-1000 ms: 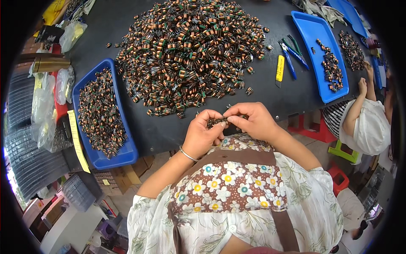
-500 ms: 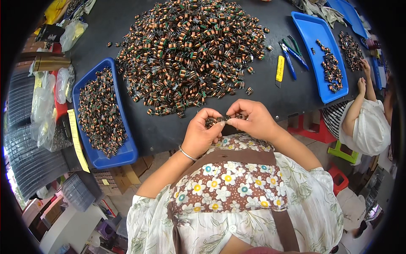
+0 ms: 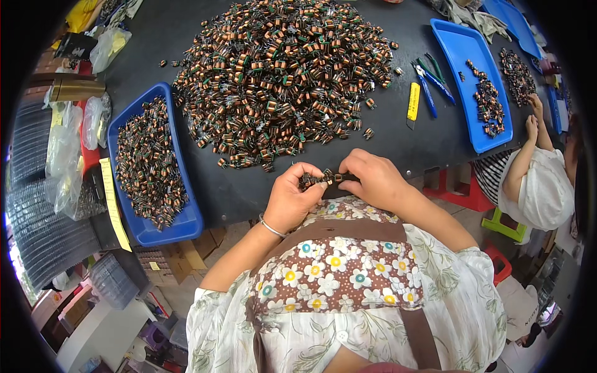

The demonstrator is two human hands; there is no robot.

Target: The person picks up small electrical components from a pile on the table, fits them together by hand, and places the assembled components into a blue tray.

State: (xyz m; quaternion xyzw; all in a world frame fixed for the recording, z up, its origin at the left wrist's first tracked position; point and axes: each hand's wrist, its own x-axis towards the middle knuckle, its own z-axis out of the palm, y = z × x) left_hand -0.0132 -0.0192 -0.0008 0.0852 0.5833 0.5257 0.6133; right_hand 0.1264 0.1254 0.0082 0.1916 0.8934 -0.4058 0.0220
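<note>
Left hand (image 3: 292, 196): fingers curled, thumb and forefinger nearly closed, holding a small batch of coils (image 3: 315, 179); pale bangle (image 3: 273, 227) at the wrist.
Right hand (image 3: 377, 180): fingers bent, thumb and forefinger slightly parted at the right end of the batch; whether they grip a coil, cannot tell.
Batch of coils: dark and copper, between the two hands, at the near edge of the black table (image 3: 236, 193); count hidden by the fingers.
Coil heap (image 3: 280, 81): large, copper-wound pieces with dark and green parts, on the table beyond the hands.
Dark blue tray (image 3: 188, 224): left of the heap, largely filled with similar pieces.
Bright blue tray (image 3: 457, 50): right of the heap, bearing a smaller cluster.
Yellow cutter (image 3: 413, 102): between heap and bright blue tray.
Hand tools (image 3: 428, 96): blue and green handles, just beside the cutter.
Co-worker's hands (image 3: 533, 126): at far right, near another coil pile (image 3: 517, 71).
</note>
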